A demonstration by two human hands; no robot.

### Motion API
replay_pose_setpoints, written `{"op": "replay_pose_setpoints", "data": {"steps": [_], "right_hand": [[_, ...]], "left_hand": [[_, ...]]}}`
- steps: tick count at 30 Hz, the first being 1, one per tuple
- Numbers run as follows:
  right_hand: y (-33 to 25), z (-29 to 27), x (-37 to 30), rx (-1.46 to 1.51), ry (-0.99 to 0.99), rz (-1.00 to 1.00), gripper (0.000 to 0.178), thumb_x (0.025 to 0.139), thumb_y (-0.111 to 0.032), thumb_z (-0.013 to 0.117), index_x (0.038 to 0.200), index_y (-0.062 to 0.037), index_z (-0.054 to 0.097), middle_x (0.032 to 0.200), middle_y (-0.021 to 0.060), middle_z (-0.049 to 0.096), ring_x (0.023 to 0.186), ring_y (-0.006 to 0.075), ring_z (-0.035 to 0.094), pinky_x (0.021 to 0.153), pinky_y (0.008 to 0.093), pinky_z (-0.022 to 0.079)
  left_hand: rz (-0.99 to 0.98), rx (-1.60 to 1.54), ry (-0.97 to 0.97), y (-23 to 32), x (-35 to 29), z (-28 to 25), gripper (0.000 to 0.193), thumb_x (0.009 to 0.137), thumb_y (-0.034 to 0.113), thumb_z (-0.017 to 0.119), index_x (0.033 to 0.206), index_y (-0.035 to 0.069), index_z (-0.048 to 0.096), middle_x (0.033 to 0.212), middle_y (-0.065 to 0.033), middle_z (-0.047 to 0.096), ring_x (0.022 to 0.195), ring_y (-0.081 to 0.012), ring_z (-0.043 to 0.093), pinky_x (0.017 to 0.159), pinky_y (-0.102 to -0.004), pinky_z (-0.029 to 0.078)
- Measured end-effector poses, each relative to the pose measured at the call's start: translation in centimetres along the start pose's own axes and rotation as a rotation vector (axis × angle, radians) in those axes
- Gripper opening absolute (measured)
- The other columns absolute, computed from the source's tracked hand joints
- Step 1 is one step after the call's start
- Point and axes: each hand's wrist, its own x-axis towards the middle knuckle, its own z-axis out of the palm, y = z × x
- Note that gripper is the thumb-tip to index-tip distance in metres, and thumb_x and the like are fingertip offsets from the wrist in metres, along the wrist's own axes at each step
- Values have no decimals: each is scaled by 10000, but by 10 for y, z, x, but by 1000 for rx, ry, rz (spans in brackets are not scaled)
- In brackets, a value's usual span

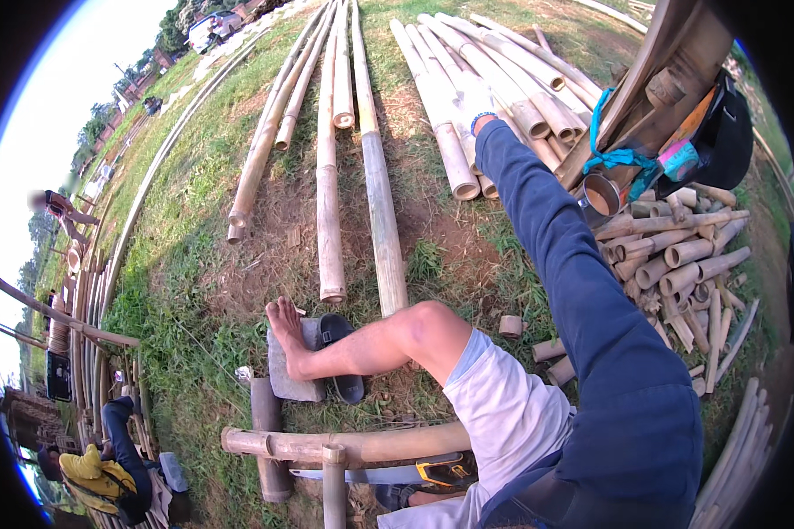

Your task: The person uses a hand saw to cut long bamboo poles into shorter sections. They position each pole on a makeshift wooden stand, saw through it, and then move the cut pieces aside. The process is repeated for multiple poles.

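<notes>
My right arm, in a navy sleeve, reaches up across the view. My right hand (473,104), with a beaded bracelet at its wrist, is at the bundle of pale bamboo poles (454,159). Glare washes the hand out, so its fingers cannot be made out, nor whether it grips a pole. My left hand is out of view. My bare foot rests on a grey stone block (293,381), beside a black sandal (348,388). A hand saw (445,470) with a yellow and black handle lies by a thick horizontal bamboo pole (353,446).
More long bamboo poles (329,203) lie on the grass. Short cut bamboo pieces (679,256) are heaped at right, under a split bamboo upright tied with teal cloth (617,159). A metal cup (602,196) is beside it. A person in yellow (97,480) sits lower left; another stands farther off.
</notes>
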Motion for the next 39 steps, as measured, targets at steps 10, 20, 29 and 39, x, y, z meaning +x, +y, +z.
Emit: {"op": "replay_pose_setpoints", "data": {"steps": [10,20,29,39], "right_hand": [[114,2,-96,-545,-403,327,527,1054,-387,745,1489,-125,604,1404,123,628,1124,282,697,899,433,629],[82,56,-223,-324,-686,409,479,1110,-303,684,1527,-86,593,1382,74,662,1061,188,709,911,349,610],[127,-19,-575,-854,-2378,654,1023,969,-771,676,1634,-12,502,1579,259,603,1446,414,598,1206,486,476],[218,64,-628,56,-694,1584,488,1023,-339,835,1433,-172,629,1275,81,709,1141,290,712,1054,496,583]], "left_hand": [[-8,631,53,-138,-4,64,822,804,236,906,1523,94,535,1412,-177,640,1331,-404,616,1162,-541,475],[-285,795,95,-265,-89,6,812,741,212,926,1470,127,578,1367,-171,665,1317,-433,625,1164,-551,472],[130,690,385,-85,-34,-19,630,699,222,904,1291,118,716,1205,-138,736,1185,-367,686,1131,-514,482],[502,410,214,98,46,18,1011,755,285,987,1633,100,522,1345,-106,745,1344,-350,631,1228,-517,427]]}}
